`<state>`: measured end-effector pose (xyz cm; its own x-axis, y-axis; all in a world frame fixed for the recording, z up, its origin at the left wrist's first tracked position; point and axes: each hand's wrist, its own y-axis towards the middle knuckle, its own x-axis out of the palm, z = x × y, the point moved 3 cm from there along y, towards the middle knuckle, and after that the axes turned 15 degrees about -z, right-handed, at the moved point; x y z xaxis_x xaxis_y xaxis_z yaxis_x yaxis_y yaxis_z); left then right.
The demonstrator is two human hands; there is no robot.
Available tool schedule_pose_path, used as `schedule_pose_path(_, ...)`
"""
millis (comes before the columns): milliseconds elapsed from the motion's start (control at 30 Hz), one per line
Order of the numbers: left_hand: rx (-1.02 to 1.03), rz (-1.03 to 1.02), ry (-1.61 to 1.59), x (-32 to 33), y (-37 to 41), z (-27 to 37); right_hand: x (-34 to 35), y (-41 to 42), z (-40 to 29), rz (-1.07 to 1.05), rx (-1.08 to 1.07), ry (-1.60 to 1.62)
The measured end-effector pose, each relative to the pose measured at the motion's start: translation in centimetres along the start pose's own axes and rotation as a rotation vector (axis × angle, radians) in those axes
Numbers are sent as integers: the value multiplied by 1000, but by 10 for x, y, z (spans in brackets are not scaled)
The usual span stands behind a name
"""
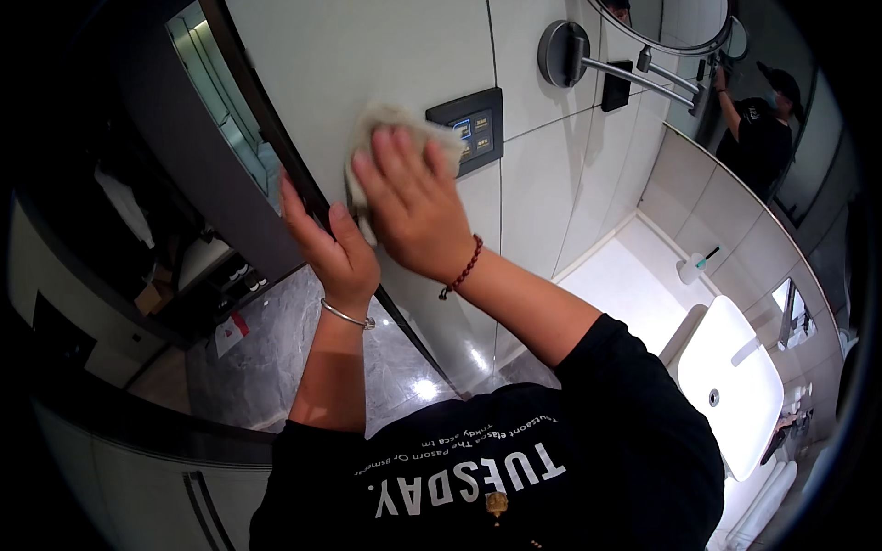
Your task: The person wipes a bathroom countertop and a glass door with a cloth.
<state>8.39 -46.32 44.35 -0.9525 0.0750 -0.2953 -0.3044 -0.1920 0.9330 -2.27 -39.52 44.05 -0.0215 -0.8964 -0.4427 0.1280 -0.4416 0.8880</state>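
Observation:
My right hand (420, 206) presses a beige cloth (389, 118) flat against the light wall panel (344, 62). The hand is slightly blurred, and a corner of the cloth overlaps a black switch panel (490, 103) with lit buttons. My left hand (341, 258) is wrapped around the dark edge trim (265, 117) of the wall, thumb on the near face and fingers on the other side. Both hands are close together, the left one lower and beside the cloth.
A round mirror on a jointed metal arm (637, 74) juts from the wall. To the right, a white basin (730, 386) and a cup with a toothbrush (691, 268) stand on the counter (623, 275). Left of the trim are a grey marble floor (275, 344) and an open wardrobe with shoes (248, 275).

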Motion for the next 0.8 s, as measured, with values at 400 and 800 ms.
schedule_pose_path(400,-47,-107,-124,7,-33,-14,-1,-30,1,-73,92,-72)
schedule_pose_path(800,-12,-185,-18,9,-60,-12,19,-112,-5,0,202,41)
